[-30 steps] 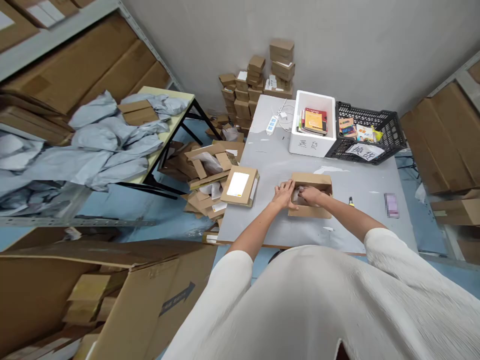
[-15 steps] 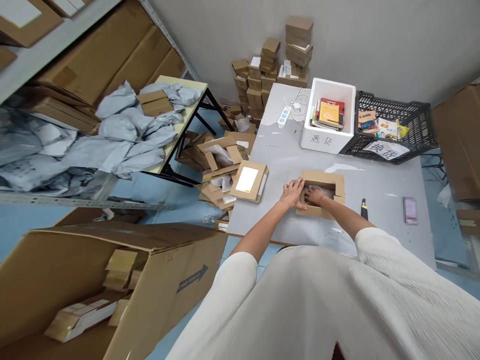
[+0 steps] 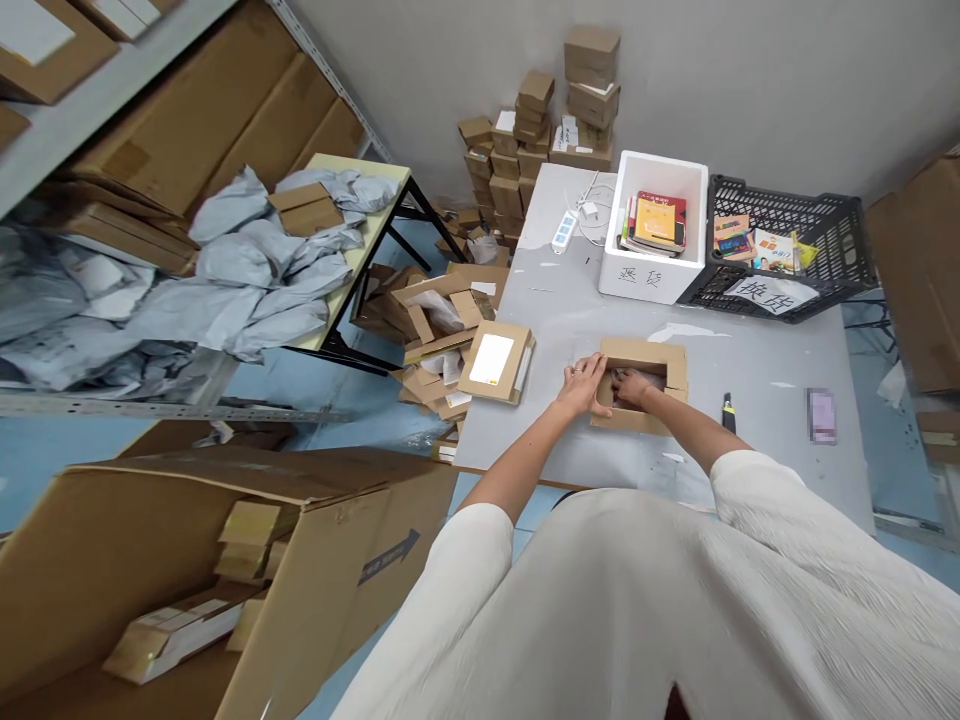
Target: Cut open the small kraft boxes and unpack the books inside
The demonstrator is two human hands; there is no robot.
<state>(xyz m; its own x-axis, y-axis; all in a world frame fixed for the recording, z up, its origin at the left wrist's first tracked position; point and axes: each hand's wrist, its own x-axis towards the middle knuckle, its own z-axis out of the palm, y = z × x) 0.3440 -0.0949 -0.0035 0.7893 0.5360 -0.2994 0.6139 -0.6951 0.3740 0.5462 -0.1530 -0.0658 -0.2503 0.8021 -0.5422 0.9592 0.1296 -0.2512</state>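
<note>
An open cardboard box [image 3: 637, 352] lies on the grey table [image 3: 562, 310]. My left hand [image 3: 583, 384] rests against the box's left end, its fingers spread over the edge, thumb apart. Inside the box is my right hand [image 3: 631, 387], with its fingers bent down over clear plastic wrapping near the left end; the fingertips are too hidden to show whether they grip it. Right of the box lies a cutter [image 3: 728, 412] with a black and yellow handle. A flat cardboard parcel [image 3: 480, 386] with a white label sits at the table's left edge.
At the table's back stand a white foam box [image 3: 641, 281] with books and a black crate [image 3: 829, 215]. A power strip [image 3: 564, 231] lies left of them, a blurred phone-like object [image 3: 822, 416] at the right. A large open carton [image 3: 337, 580] stands lower left.
The view has shifted slightly. My right hand has stayed inside the box with only a small movement of its fingers, and my left hand has kept its place on the box.
</note>
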